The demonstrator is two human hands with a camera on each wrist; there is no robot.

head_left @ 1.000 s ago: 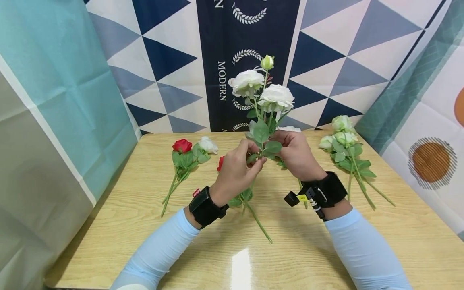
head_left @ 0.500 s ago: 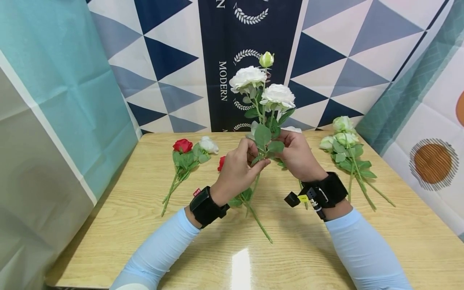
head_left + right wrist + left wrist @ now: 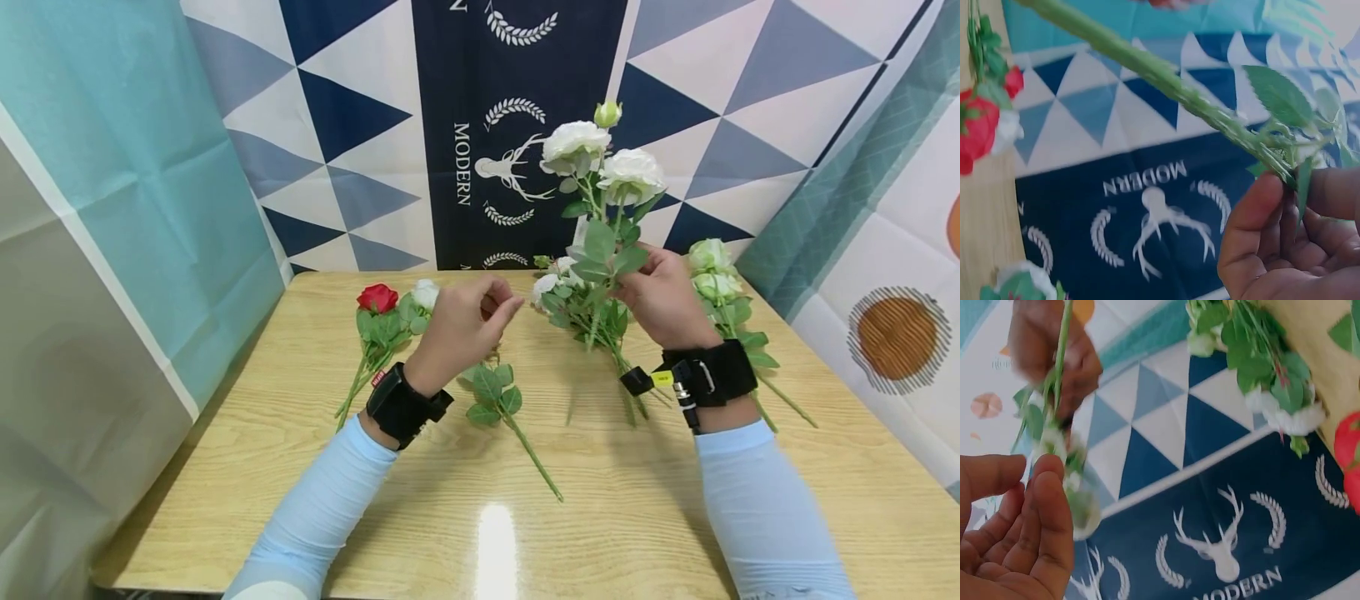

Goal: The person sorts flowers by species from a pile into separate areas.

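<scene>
My right hand (image 3: 663,300) pinches the stem of a white flower spray (image 3: 632,175) between thumb and fingers, holding it upright above the table. The spray carries two full white blooms, a pale green bud and green leaves. In the right wrist view, the green stem (image 3: 1166,81) slants up and left from the fingertips. My left hand (image 3: 461,329) is raised to the left of the spray, apart from it. Its fingers are loosely bent with nothing between them, and the thumb (image 3: 994,475) is near the index fingertip. Below it lies a leafy stem (image 3: 487,385), its top hidden by the hand.
On the wooden table (image 3: 420,517), a red rose (image 3: 377,297) and a white flower (image 3: 425,294) lie at the left. A bunch of white flowers (image 3: 546,287) lies beneath the raised spray. Pale green flowers (image 3: 717,286) lie at the right. Patterned cloth (image 3: 352,150) hangs behind.
My left hand has let go of the white flower spray and moved slightly left. My right hand has carried the spray to the right and slightly up, uncovering the white bunch on the table.
</scene>
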